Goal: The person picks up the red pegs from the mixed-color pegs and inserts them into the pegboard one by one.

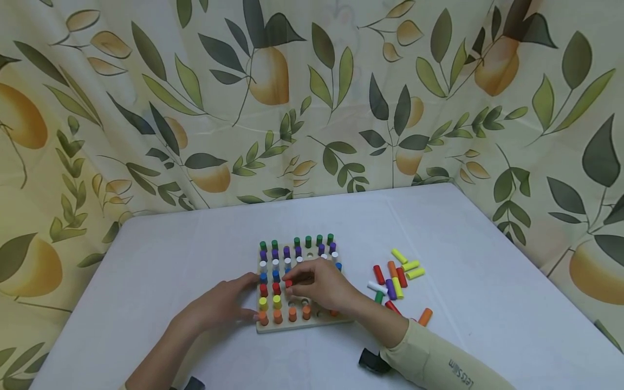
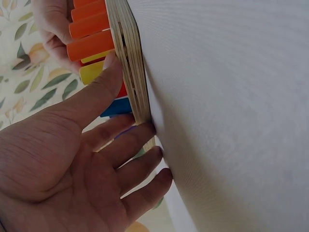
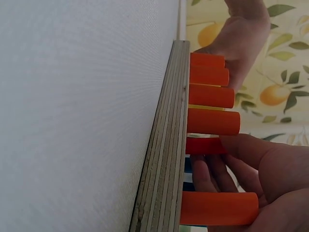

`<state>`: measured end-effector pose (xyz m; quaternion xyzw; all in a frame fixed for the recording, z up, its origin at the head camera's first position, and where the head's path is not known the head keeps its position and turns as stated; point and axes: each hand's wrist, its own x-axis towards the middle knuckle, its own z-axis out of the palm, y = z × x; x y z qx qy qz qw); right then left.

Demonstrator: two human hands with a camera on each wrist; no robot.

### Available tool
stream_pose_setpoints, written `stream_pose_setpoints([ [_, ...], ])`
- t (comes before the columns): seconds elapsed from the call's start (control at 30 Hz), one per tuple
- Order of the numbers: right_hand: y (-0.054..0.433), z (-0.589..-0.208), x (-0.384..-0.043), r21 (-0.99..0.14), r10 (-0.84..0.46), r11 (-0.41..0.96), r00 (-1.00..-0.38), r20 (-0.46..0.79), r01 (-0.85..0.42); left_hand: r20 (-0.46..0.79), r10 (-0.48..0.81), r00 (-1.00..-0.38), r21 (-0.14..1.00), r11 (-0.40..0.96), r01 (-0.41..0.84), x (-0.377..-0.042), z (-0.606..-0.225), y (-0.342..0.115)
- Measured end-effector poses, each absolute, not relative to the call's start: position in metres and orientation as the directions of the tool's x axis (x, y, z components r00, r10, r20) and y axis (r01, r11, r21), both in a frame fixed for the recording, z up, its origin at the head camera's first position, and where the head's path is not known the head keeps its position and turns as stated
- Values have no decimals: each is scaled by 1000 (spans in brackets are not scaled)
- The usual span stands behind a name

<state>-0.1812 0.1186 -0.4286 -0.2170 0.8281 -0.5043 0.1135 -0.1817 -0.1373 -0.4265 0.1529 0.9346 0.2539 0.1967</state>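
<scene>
Cream cloth of the lettered right sleeve (image 1: 439,355) lies closest to my head camera, a black strap piece (image 1: 374,361) beside it. From my remote seat I see loose pegs (image 1: 397,288) in several colours scattered on the white tablecloth (image 1: 195,244), right of the wooden pegboard (image 1: 303,326), whose standing pegs run in single-colour rows; leaf-and-fruit printed fabric (image 1: 292,135) hangs behind. The right hand (image 1: 324,284) blocks my sight of part of the board's middle. Its thumb and fingers pinch a red peg (image 1: 288,283) at the board, in line with the red row; whether it is seated I cannot tell. The left hand (image 1: 221,303) is spread, fingers loosely extended, touching the board's left edge. Only my left wrist feed shows that palm, its thumb beside a yellow peg (image 2: 91,73); my right wrist feed gives the layered plywood edge and an orange peg (image 3: 219,209), which the head view shows partly covered.
</scene>
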Motion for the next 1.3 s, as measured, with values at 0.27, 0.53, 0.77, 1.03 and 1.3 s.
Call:
stream_pose_setpoints([
  [0.27,118,-428,-181,-883,-472,397,-881,36,-249,-283,389,-877,531,825,194,-181,-427,-138],
  [0.53,118,-427,-181,-879,-468,404,-883,38,-252,-271,400,-876,544,814,203,-180,-424,-138],
  [0.77,117,-428,-182,-876,-467,410,-883,38,-255,-269,402,-875,546,812,205,-179,-424,-138],
  [1.03,117,-426,-181,-878,-458,412,-888,29,-242,-283,392,-875,534,823,196,-179,-423,-137],
  [1.3,117,-425,-180,-893,-460,388,-887,27,-229,-280,398,-874,535,820,203,-179,-423,-138],
])
